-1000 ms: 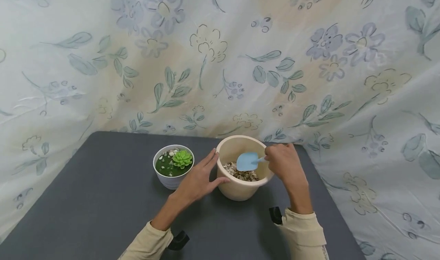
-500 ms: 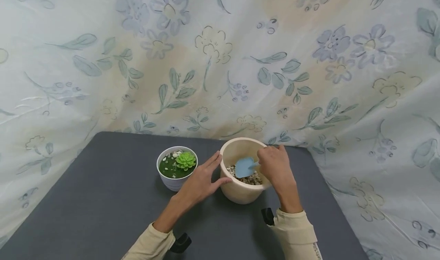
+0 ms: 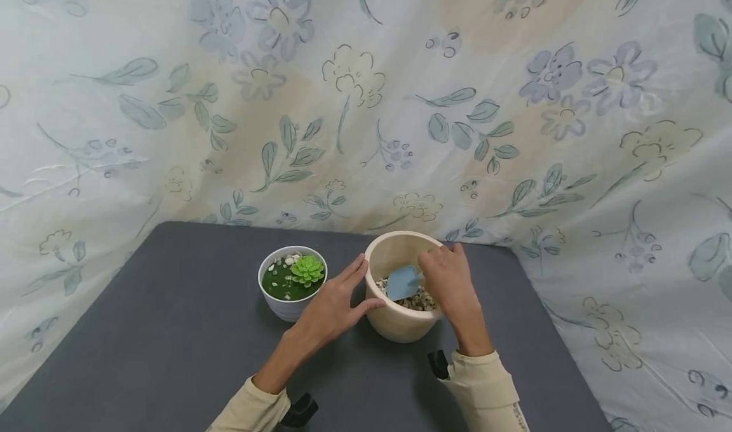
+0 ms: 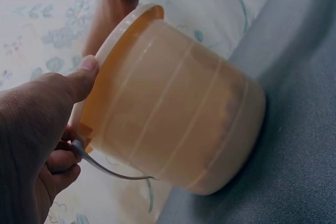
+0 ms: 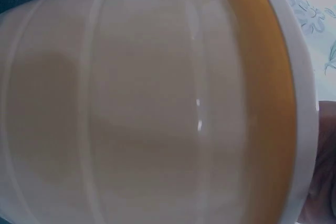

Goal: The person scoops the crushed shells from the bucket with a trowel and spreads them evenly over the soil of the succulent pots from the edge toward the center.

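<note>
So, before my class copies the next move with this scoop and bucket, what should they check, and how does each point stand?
1. Bucket upright on the table: ok.
2. Left hand touching the bucket's rim: ok.
3. Right hand gripping the blue scoop: ok.
4. Scoop's blade inside the bucket: ok.
5. Pebbles loaded on the scoop: cannot tell; part of the blade is hidden.
</note>
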Demonstrator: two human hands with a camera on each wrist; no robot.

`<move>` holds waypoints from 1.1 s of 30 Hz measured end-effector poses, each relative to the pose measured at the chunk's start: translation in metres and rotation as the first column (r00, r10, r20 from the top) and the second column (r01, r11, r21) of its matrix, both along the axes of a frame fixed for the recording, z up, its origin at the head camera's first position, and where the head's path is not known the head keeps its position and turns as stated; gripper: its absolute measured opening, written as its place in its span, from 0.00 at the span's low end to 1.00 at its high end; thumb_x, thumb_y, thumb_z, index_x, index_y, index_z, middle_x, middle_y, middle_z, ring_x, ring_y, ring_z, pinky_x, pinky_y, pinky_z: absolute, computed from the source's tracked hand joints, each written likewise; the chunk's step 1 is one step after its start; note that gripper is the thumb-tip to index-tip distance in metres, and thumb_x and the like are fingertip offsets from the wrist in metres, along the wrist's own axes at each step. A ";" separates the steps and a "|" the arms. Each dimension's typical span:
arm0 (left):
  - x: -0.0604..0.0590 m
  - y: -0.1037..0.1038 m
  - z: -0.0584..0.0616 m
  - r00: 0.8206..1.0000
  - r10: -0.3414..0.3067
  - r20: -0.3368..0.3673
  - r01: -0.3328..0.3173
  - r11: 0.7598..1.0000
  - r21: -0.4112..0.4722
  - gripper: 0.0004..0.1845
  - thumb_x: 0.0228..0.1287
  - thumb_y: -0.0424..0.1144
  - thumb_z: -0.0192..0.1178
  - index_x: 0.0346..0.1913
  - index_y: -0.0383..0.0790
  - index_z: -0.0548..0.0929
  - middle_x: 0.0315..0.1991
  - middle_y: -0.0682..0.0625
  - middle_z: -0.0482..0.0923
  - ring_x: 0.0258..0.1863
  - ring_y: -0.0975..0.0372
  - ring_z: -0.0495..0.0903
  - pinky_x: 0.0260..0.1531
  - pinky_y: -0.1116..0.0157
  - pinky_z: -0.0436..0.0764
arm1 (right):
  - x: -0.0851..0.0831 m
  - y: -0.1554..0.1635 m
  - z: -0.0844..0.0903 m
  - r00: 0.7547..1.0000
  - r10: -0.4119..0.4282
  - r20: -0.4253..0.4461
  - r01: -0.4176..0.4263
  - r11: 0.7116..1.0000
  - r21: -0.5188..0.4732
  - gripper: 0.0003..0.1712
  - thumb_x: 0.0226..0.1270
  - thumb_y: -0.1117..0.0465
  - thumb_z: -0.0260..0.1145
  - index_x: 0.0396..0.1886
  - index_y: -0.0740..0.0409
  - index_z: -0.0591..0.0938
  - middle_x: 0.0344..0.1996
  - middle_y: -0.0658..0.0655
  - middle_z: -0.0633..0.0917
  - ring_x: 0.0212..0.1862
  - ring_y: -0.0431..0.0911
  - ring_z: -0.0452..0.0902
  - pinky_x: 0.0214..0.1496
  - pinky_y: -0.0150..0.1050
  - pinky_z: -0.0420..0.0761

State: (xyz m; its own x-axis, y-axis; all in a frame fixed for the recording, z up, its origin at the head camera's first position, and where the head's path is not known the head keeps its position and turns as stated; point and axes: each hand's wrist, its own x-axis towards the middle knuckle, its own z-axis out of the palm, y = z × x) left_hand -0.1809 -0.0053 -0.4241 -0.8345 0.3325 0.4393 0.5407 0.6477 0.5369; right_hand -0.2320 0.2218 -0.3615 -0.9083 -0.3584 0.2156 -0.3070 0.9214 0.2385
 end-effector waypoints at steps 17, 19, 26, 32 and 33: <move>0.003 0.002 -0.001 0.999 0.013 -0.043 -0.013 1.000 0.005 0.45 0.66 0.57 0.70 0.76 0.32 0.70 0.79 0.39 0.67 0.74 0.49 0.74 0.67 0.53 0.81 | -0.003 0.005 -0.011 0.983 0.102 0.155 -0.078 0.986 -0.149 0.23 0.61 0.70 0.75 0.12 0.50 0.75 0.13 0.44 0.68 0.22 0.41 0.63 0.44 0.54 0.76; 0.002 0.002 -0.001 0.999 0.013 -0.040 -0.013 1.000 0.002 0.45 0.66 0.57 0.70 0.76 0.32 0.70 0.79 0.39 0.67 0.74 0.49 0.74 0.67 0.53 0.81 | -0.004 0.006 -0.011 0.980 0.122 0.156 -0.096 0.982 -0.164 0.27 0.61 0.70 0.75 0.10 0.49 0.72 0.13 0.43 0.62 0.22 0.41 0.57 0.43 0.53 0.74; 0.002 0.001 0.000 1.000 0.007 -0.030 -0.007 1.000 0.005 0.44 0.66 0.56 0.71 0.76 0.32 0.70 0.79 0.39 0.66 0.74 0.49 0.74 0.67 0.54 0.81 | 0.000 0.012 -0.014 0.979 0.146 0.145 -0.100 0.954 -0.284 0.36 0.65 0.75 0.67 0.14 0.44 0.54 0.17 0.45 0.49 0.24 0.40 0.45 0.40 0.47 0.59; 0.001 0.000 0.002 1.000 0.002 -0.011 -0.002 1.000 0.003 0.45 0.66 0.57 0.70 0.76 0.33 0.70 0.79 0.39 0.66 0.74 0.48 0.75 0.66 0.52 0.81 | 0.005 0.022 -0.002 0.981 0.165 0.100 -0.122 0.933 -0.337 0.26 0.64 0.75 0.68 0.12 0.48 0.72 0.15 0.42 0.62 0.23 0.39 0.50 0.36 0.40 0.53; 0.000 -0.001 0.003 1.000 0.000 -0.007 0.000 1.000 0.002 0.45 0.66 0.57 0.70 0.76 0.33 0.70 0.79 0.39 0.66 0.74 0.48 0.75 0.67 0.52 0.81 | 0.006 0.024 0.000 0.983 0.159 0.087 -0.119 0.928 -0.353 0.23 0.65 0.75 0.68 0.14 0.49 0.77 0.14 0.42 0.67 0.22 0.39 0.53 0.35 0.39 0.54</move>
